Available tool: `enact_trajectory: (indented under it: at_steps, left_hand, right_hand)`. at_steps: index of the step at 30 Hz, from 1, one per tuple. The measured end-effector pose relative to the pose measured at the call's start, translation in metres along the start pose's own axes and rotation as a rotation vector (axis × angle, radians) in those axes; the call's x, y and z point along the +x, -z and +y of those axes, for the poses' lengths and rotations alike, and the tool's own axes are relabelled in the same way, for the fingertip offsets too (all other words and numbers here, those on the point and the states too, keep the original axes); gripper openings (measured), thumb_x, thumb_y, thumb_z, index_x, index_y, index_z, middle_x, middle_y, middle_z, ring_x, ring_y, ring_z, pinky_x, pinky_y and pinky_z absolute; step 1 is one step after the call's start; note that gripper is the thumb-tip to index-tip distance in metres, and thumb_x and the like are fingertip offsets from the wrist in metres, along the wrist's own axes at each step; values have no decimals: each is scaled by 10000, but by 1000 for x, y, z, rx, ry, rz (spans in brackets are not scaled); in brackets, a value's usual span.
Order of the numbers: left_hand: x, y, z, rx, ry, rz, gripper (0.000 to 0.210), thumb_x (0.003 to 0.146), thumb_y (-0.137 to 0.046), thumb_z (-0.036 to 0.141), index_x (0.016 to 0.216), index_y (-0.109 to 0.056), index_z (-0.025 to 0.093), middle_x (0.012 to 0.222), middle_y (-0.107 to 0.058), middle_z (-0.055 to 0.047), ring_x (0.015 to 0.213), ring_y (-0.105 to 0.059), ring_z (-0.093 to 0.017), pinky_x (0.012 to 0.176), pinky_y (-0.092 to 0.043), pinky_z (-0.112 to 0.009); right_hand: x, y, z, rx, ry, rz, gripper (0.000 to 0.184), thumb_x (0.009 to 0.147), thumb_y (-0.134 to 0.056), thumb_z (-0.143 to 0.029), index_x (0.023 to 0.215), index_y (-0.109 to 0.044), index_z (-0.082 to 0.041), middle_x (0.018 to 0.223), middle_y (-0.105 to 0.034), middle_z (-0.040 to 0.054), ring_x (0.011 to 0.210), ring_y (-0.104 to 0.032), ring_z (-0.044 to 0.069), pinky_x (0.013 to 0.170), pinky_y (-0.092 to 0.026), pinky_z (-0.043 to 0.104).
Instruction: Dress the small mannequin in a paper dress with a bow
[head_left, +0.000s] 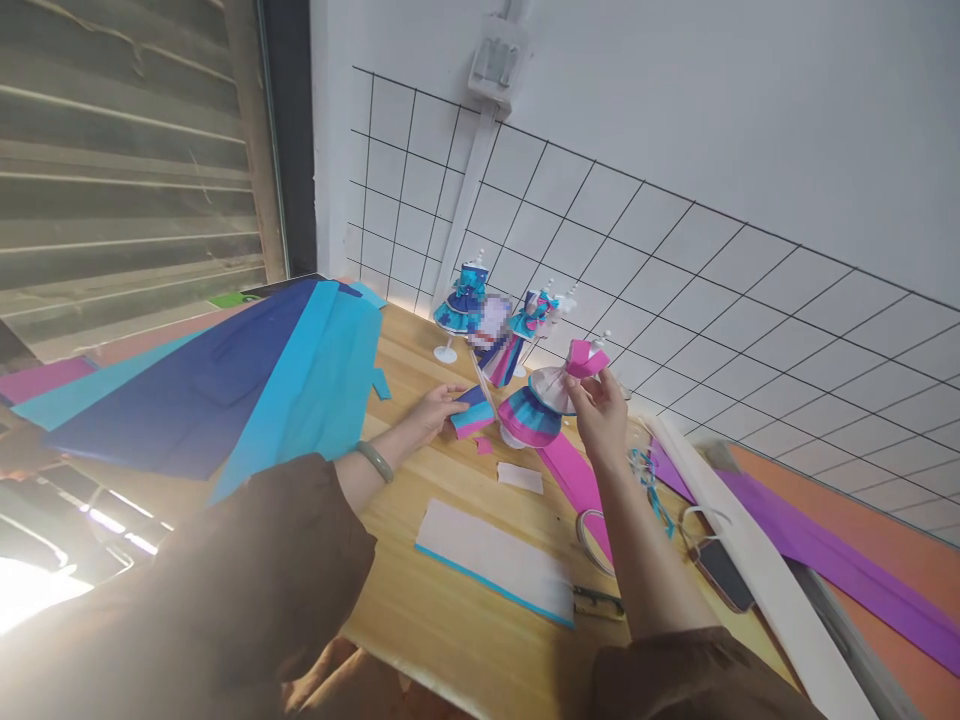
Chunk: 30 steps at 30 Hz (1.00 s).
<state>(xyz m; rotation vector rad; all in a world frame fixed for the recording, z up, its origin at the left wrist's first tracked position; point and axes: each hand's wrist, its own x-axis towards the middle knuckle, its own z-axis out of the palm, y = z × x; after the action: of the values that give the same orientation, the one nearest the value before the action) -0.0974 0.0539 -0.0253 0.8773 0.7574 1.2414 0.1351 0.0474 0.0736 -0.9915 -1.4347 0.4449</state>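
From the head view, the right hand (pixel 600 405) has its fingers pinching the pink top of a small paper dress (pixel 544 400) standing on the wooden table (pixel 442 620) near the grid wall, while the left hand (pixel 435 410) closes on a folded paper piece (pixel 472 412) just beside it. The dress looks light, thin and easily crushed, so the stiffer bodice seems the safest hold. Other small dresses (pixel 480 310) crowd behind it; open table lies nearer the person, beside a white sheet (pixel 495 560).
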Motion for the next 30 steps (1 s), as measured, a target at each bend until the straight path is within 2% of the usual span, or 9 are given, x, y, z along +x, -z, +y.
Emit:
enact_trajectory:
  at_steps: [6,10,14,18,22,25,28,30]
  left_hand:
    - [3,3,-3,-18,-10,-42,422,673,-701,173,1069,-557,165,954,-658,-75,742,-634,-140,658,-502,-249]
    - [2,-2,0,-53,10,-88,435,655,-708,160,1064,-562,155,962,-660,-75,747,-635,-143,685,-496,-264]
    - [-11,-19,7,-63,74,-189,439,600,-741,147,1008,-580,147,972,-659,-71,731,-626,-136,681,-479,-262]
    - [-29,-40,9,34,93,-324,456,602,-760,216,1018,-579,169,991,-646,-67,797,-621,-160,698,-471,-278]
    - [-44,-57,2,200,-9,-373,441,610,-765,230,1001,-583,138,959,-643,-70,856,-602,-159,727,-458,-257]
    - [-50,-65,-4,251,-49,-381,447,634,-748,245,1022,-560,125,966,-649,-88,856,-613,-170,741,-471,-276]
    - [-51,-68,-8,304,-70,-357,449,657,-728,257,1047,-550,125,993,-653,-105,869,-623,-183,745,-478,-286]
    - [-51,-68,-9,332,-90,-329,444,661,-722,257,1050,-552,125,1002,-652,-105,872,-623,-182,743,-480,-280]
  right_hand:
    - [-5,10,3,26,-110,36,760,716,-669,-439,1359,-389,-148,1206,-595,142,1134,-539,237,936,-420,423]
    - [-20,23,-3,9,-176,169,599,775,-588,-479,1286,-477,-185,1219,-589,122,1138,-536,229,926,-425,413]
    - [-55,28,-17,2,-229,206,452,799,-569,-471,1155,-564,-194,1025,-664,92,981,-609,218,853,-454,404]
    - [-95,24,-23,120,-296,45,439,791,-601,-439,1154,-548,-198,870,-672,62,796,-631,178,780,-486,364]
    - [-121,19,-14,292,-504,-169,555,768,-640,-428,1250,-462,-218,918,-676,59,824,-644,183,776,-501,352]
    - [-131,17,-6,364,-654,-312,586,751,-659,-429,1266,-464,-230,904,-687,54,843,-654,201,776,-508,363]
    - [-135,15,-5,415,-650,-425,531,692,-722,-386,1173,-553,-240,932,-698,55,868,-658,225,811,-500,386]
    - [-136,15,-6,428,-624,-447,470,676,-739,-353,1108,-590,-245,957,-698,44,894,-654,225,847,-485,387]
